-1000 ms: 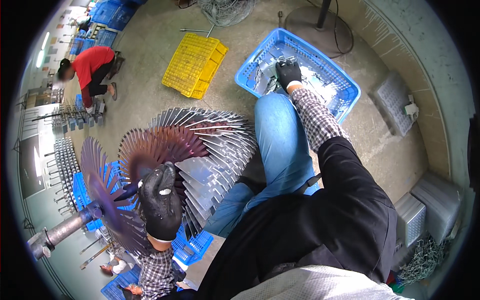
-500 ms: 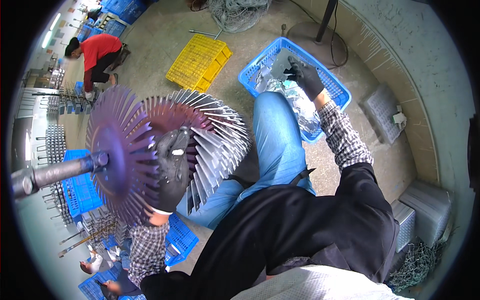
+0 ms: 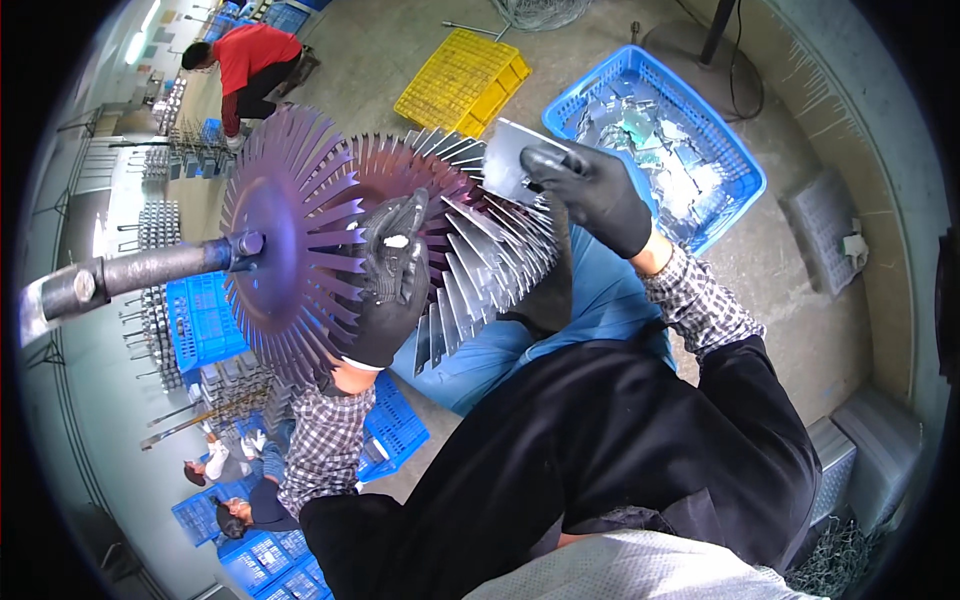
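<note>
A wheel-like rack fills the left middle, with a purple slotted disc [image 3: 270, 255] in front and a second one [image 3: 385, 165] behind. Thin grey metal plates [image 3: 480, 270] fan out from its right side. My left hand [image 3: 385, 285], in a black glove, reaches between the discs with its fingers closed against the rack; part of its grip is hidden. Between the thumb and fingers of my gloved right hand [image 3: 595, 190] is a flat metal plate [image 3: 508, 160], held tilted at the rack's upper right edge. Loose shiny plates [image 3: 650, 150] lie in a blue basket [image 3: 735, 215].
A yellow crate [image 3: 465, 80] stands beyond the rack. The rack's metal shaft [image 3: 150, 265] extends left. A person in red [image 3: 255, 60] bends at upper left; other people [image 3: 255, 510] sit at lower left near blue crates [image 3: 265, 560]. Grey trays [image 3: 825, 230] lie by the right wall.
My right hand has moved from the blue basket left to the rack, bringing a metal plate. My left hand stays at the rack. The whole view has shifted somewhat.
</note>
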Demonstrator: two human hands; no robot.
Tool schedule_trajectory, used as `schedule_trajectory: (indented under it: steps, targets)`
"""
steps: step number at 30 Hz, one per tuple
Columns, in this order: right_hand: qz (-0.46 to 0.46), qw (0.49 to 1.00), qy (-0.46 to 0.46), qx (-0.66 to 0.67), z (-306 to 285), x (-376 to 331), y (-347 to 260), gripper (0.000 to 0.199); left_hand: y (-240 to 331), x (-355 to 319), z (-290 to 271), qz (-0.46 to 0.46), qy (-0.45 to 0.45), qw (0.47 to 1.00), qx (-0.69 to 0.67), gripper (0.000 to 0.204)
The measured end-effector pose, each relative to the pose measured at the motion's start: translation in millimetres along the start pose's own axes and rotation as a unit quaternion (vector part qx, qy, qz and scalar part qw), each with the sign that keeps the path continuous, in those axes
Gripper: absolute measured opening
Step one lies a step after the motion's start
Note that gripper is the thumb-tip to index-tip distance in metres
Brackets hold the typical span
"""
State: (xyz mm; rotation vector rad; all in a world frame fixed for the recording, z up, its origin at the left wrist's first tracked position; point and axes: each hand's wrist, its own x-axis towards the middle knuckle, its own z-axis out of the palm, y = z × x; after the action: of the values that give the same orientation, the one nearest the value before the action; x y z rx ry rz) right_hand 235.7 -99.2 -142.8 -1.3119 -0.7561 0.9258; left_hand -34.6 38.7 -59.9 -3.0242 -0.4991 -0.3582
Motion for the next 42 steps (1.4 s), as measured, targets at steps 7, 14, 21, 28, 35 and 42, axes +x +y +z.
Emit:
schedule_trajectory:
  steps: [7, 14, 21, 28, 35, 42]
  targets:
    - [-0.046, 0.998, 0.006, 0.035, 22, -2, 23, 0.038, 12, 27, -5, 0.006, 0.042, 0.992, -0.118, 0.052]
    - [-0.011, 0.999, -0.022, -0.032, 18, -1, 21, 0.033, 9, 26, -6, 0.004, 0.019, 0.991, -0.133, 0.052]
    - [-0.003, 0.999, -0.028, -0.027, 22, 0, 24, 0.033, 8, 26, -4, 0.008, 0.025, 0.991, -0.129, 0.052]
    - [-0.033, 0.998, -0.048, 0.001, 21, 0, 18, 0.033, 12, 29, -7, 0.014, 0.047, 0.991, -0.122, 0.051]
    - [-0.032, 0.998, -0.049, -0.007, 21, 1, 17, 0.032, 12, 29, -6, 0.027, 0.051, 0.993, -0.106, 0.051]
    - [-0.070, 0.996, -0.051, -0.019, 23, 2, 19, 0.033, 9, 27, -4, 0.021, 0.052, 0.992, -0.117, 0.052]
